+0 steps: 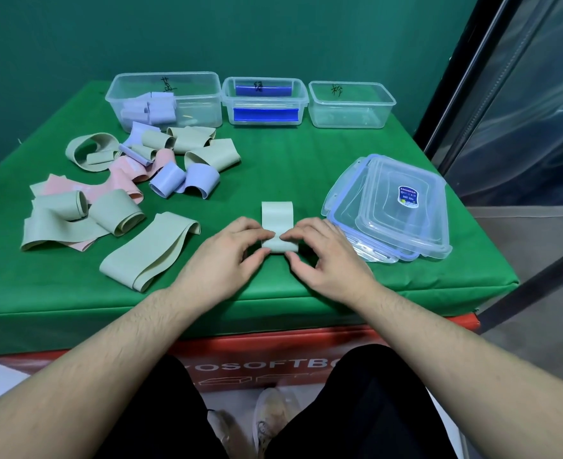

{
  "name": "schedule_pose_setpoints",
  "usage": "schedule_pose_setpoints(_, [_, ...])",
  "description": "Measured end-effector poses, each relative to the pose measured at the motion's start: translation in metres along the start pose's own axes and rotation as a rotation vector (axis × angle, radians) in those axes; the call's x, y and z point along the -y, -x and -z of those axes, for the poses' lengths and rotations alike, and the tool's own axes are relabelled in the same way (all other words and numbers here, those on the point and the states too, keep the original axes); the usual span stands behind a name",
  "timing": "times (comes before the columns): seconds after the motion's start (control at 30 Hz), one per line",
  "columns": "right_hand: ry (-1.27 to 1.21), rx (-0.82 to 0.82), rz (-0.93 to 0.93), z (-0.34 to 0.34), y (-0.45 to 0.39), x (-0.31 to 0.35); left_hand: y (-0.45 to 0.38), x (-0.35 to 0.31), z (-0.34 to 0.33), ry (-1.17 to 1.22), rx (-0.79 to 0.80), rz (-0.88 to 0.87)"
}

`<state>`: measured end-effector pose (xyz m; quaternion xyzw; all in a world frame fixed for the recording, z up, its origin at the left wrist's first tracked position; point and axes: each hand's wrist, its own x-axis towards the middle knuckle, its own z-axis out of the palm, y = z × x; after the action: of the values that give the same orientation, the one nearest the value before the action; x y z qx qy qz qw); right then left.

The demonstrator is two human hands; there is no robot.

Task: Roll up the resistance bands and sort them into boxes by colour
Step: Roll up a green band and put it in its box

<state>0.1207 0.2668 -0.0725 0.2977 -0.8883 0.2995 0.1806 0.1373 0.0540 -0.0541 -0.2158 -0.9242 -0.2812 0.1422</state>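
both hands, left hand [228, 248] and right hand [319, 251], pinch half-rolled pale green band [277, 223]. left box [164, 101] holds few lilac rolls; pink-labelled box [351, 106] bare; big loose pile [121, 180] left, task early.

A green-covered table [306, 180] stands before a teal wall [240, 34], dark glass panel [538, 111] at right.

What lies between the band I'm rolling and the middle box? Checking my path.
Only bare green cloth, as the head view shows, from the band to the middle box.
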Motion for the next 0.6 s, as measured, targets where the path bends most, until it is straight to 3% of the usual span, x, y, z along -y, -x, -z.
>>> schedule_pose_setpoints(0.2, [-0.024, 0.006, -0.029, 0.0, -0.001, -0.001, 0.005, -0.003, -0.002, 0.012, -0.065, 0.004])
schedule_pose_setpoints(0.6, [0.003, -0.009, -0.036, 0.001, -0.001, 0.0, -0.007, -0.001, -0.002, -0.019, -0.031, 0.032])
